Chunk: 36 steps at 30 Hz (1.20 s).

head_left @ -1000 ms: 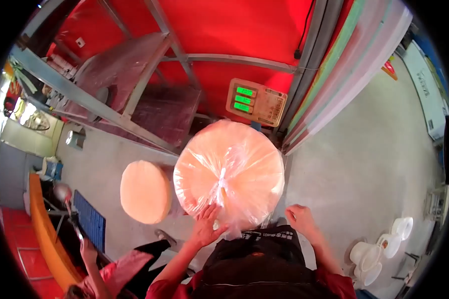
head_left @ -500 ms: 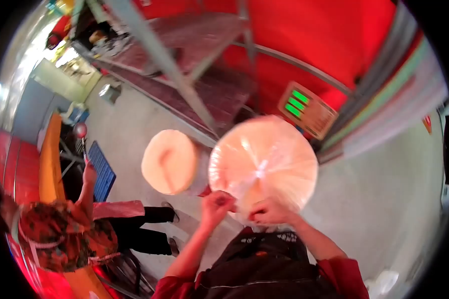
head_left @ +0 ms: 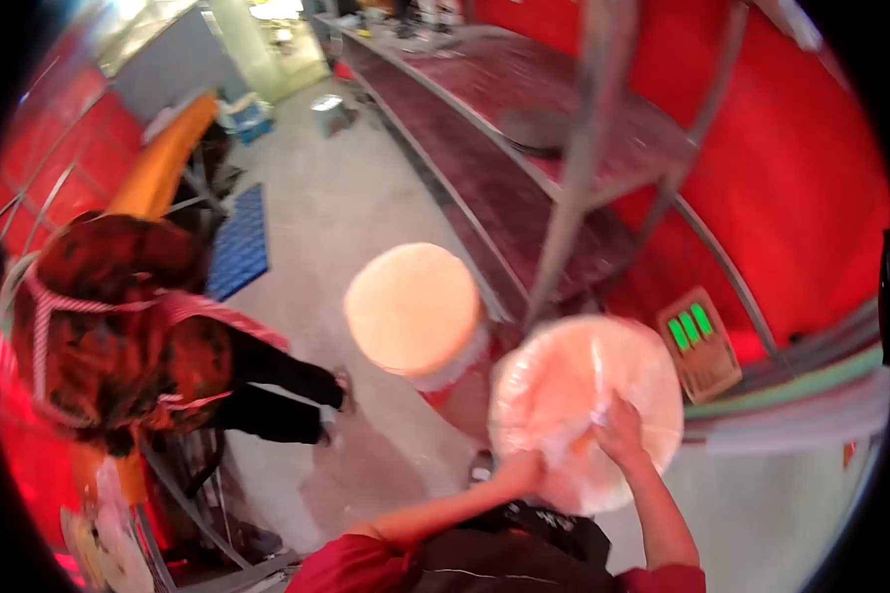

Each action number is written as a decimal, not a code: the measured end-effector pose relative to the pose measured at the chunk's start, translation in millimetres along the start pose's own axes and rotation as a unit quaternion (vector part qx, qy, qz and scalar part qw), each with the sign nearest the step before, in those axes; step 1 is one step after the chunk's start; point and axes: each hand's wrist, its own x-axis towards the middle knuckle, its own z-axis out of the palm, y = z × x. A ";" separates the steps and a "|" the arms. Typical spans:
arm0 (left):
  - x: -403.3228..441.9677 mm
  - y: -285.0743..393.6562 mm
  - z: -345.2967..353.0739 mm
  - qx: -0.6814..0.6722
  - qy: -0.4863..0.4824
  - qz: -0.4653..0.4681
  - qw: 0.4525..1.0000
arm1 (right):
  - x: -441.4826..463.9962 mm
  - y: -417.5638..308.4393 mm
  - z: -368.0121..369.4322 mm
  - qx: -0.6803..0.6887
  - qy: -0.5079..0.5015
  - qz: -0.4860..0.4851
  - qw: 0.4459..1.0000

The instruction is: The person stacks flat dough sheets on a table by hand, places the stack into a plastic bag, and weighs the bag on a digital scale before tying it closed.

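Note:
A round, pale stack in a clear plastic bag point(head_left: 534, 371) stands in front of me. The plastic is gathered to a twisted point near the middle of its top. My right hand point(head_left: 618, 432) is closed on the gathered plastic there. At the near left edge of the bag, my left hand point(head_left: 521, 472) is closed against the plastic; its fingertips are blurred. To the left stands a second round, pale stack point(head_left: 412, 306), its top uncovered and its lower side wrapped in plastic.
A scale display point(head_left: 695, 341) with green digits is right of the bag. Behind runs a dark red two-level shelf point(head_left: 465, 168) with a metal post point(head_left: 578, 158). A co-worker point(head_left: 138, 316) in a patterned top bends at the left. A blue pallet point(head_left: 239, 242) and metal stool point(head_left: 329, 114) are farther back.
The view has turned left, so the bagged stack sits farther right and lower. My right hand has moved onto the gathered plastic. The co-worker has bent toward the left.

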 end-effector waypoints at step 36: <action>37.5 44.2 26.6 -0.606 -0.160 -0.003 0.779 | 4.9 -8.5 -17.7 0.230 -0.046 0.105 0.966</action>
